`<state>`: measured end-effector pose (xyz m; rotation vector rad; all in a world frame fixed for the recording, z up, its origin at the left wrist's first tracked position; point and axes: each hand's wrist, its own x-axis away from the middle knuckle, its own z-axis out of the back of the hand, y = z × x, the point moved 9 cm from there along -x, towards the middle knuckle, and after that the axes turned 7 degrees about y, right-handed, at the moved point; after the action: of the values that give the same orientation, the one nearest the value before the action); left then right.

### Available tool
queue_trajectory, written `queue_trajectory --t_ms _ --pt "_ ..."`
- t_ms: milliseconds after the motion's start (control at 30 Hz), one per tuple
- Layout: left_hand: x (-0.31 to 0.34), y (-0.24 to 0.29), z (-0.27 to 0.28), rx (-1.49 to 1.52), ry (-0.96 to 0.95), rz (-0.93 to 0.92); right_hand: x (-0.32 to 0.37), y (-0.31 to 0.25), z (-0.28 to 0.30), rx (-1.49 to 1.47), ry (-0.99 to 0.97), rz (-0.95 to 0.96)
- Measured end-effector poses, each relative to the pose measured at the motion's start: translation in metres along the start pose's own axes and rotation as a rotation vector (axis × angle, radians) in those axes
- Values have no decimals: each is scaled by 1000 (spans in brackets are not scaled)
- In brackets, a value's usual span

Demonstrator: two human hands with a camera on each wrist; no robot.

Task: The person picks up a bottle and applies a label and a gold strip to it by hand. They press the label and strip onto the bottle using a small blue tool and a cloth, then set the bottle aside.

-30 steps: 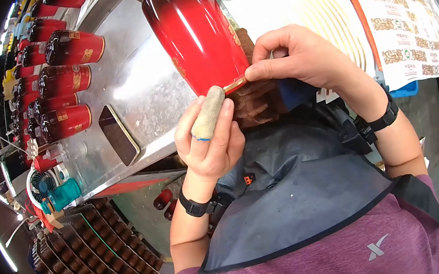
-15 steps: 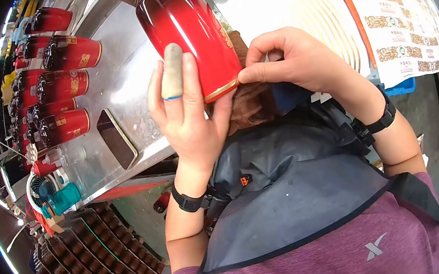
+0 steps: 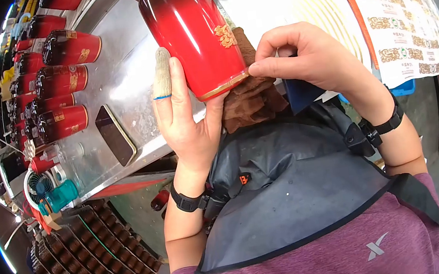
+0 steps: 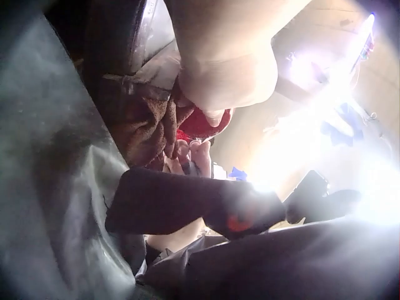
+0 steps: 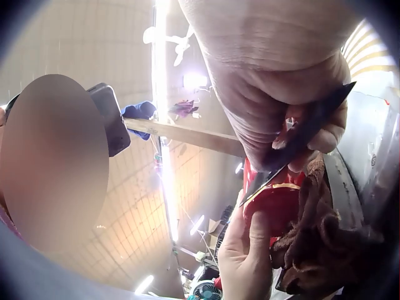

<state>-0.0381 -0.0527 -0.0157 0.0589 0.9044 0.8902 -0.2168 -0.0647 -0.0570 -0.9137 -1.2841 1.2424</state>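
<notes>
A glossy red bottle [image 3: 190, 41] with a dark top lies with its base toward the person. Around its base edge runs a gold strip [image 3: 224, 87]. The left hand [image 3: 186, 119] rests along the bottle's left side with straight fingers, one in a pale finger cover [image 3: 163, 72]. In the right wrist view its thumb lies against the red base [image 5: 278, 206]. The right hand [image 3: 309, 61] pinches at the strip's right end between thumb and index finger; the fingertips hide the pinched part. A brown cloth [image 3: 251, 102] lies bunched beneath the base.
Several red bottles [image 3: 62, 80] stand at the left. A phone [image 3: 115, 135] lies on the metal table [image 3: 132, 82]. Printed sheets [image 3: 403, 18] are at the right, a dark blue flat item [image 3: 302, 93] beneath the right hand, and a teal cup [image 3: 62, 195] at lower left.
The left hand has moved left and up from the base edge to the bottle's side, and its fingers have straightened. The bottle has turned, bringing more gold pattern into view. The right hand keeps pinching.
</notes>
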Motion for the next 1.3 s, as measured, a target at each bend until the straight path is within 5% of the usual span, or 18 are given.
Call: queue_trajectory --t_ms 500,800,1300 --pt "33 -24 -4 233 11 166 -9 16 -10 -138 -33 -49" --pt "45 19 18 14 -53 -223 -9 13 -12 -151 -44 -28" --pt "33 44 -2 -118 -30 -439 -9 11 -12 -161 -22 -13"
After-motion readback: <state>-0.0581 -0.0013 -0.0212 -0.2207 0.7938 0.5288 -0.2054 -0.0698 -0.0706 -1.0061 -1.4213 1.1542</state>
